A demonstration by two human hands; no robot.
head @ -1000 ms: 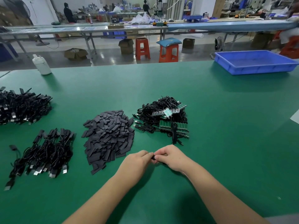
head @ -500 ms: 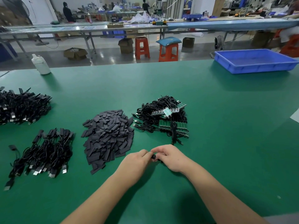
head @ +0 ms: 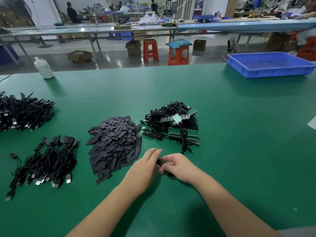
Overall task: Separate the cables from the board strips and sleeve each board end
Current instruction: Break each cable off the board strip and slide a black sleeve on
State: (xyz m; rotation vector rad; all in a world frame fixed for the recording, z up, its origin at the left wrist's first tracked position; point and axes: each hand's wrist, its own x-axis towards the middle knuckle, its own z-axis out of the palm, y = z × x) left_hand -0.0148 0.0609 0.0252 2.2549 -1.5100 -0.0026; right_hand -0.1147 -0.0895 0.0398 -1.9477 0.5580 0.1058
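My left hand point(head: 145, 166) and my right hand point(head: 177, 165) meet near the table's front, over a small black sleeved cable end point(head: 159, 162). The right hand's fingers curl round the cable, whose black loop shows beneath them. The left hand's fingers lie fairly straight against the sleeve's far end. Just beyond lies a pile of black cables still joined to green board strips point(head: 176, 125). To its left sits a heap of flat black sleeves point(head: 114, 142).
A bundle of sleeved USB cables point(head: 46, 161) lies at the left, a bigger black cable heap point(head: 22, 112) behind it. A white bottle point(head: 43, 67) stands far left, a blue tray point(head: 271, 65) far right. Green mat point(head: 239, 151) stretches to the right.
My hands have drawn slightly apart, and the left hand's fingers have straightened out from their pinch. The black sleeved end now shows between them.
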